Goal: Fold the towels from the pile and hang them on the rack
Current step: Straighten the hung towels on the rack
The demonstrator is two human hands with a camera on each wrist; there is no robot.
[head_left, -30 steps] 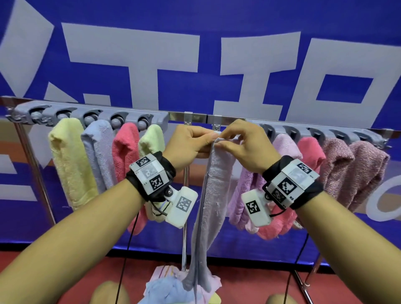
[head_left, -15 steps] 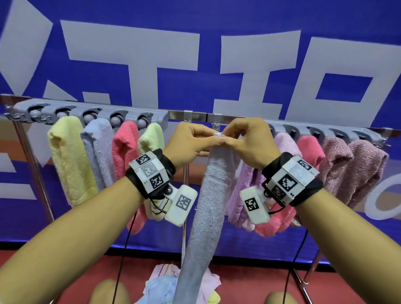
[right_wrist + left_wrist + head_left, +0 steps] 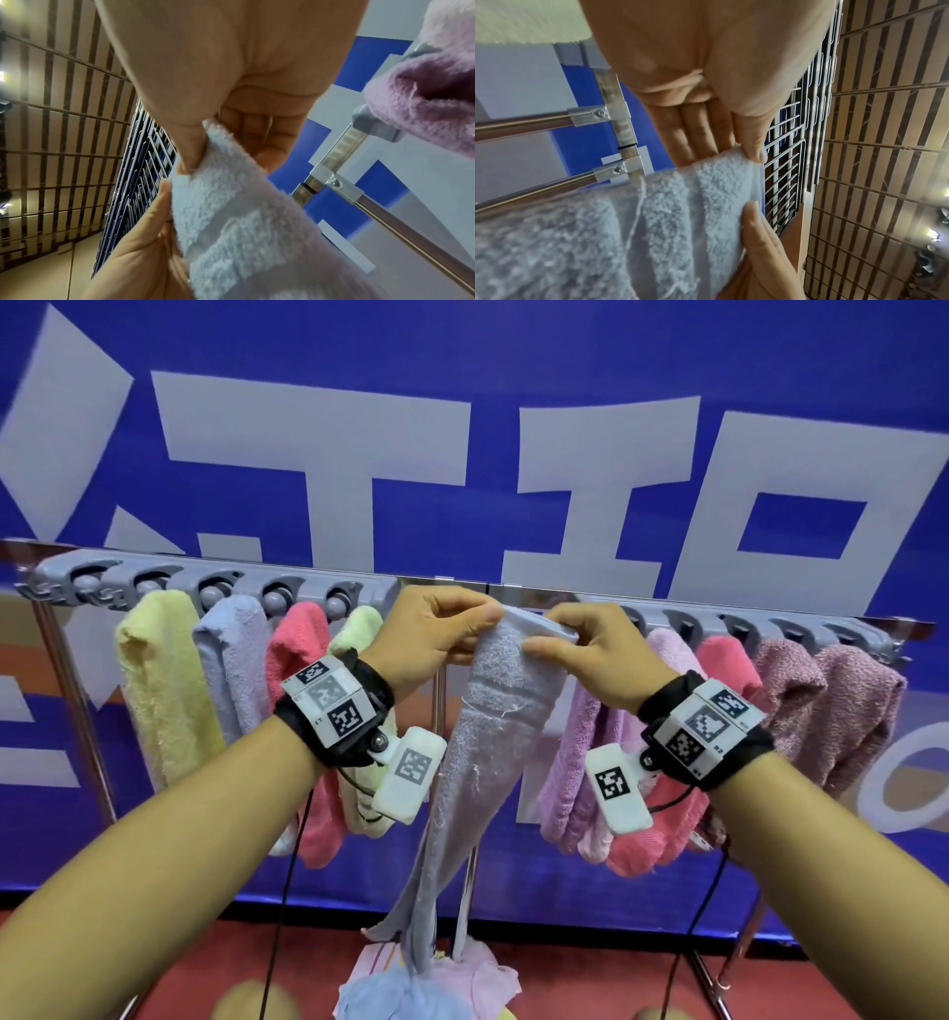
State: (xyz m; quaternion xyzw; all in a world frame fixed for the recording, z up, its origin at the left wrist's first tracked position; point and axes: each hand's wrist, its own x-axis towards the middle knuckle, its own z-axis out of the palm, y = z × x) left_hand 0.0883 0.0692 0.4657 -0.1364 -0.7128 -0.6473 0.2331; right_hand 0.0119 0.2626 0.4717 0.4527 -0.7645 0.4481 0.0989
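Note:
A pale grey-lilac towel [image 3: 493, 721] hangs long and narrow from both hands, just in front of the rack's rail [image 3: 462, 588]. My left hand [image 3: 436, 634] pinches the towel's top edge at its left end, thumb over fingers, as the left wrist view shows on the towel [image 3: 706, 192]. My right hand [image 3: 590, 644] pinches the same edge at its right end, seen close on the towel [image 3: 231, 203] in the right wrist view. The towel's lower end trails down to the pile of towels [image 3: 426, 988] on the floor.
The rack's grey clip bar [image 3: 205, 593] holds yellow, lilac, pink and pale green towels on the left. Lilac, pink and mauve towels [image 3: 821, 711] hang on the right. A gap lies at the middle. A blue banner [image 3: 513, 377] stands behind. A metal upright [image 3: 77, 711] is at left.
My hands have moved apart along the towel's top edge, spreading it wider. The towel hangs broader at the top than a second ago.

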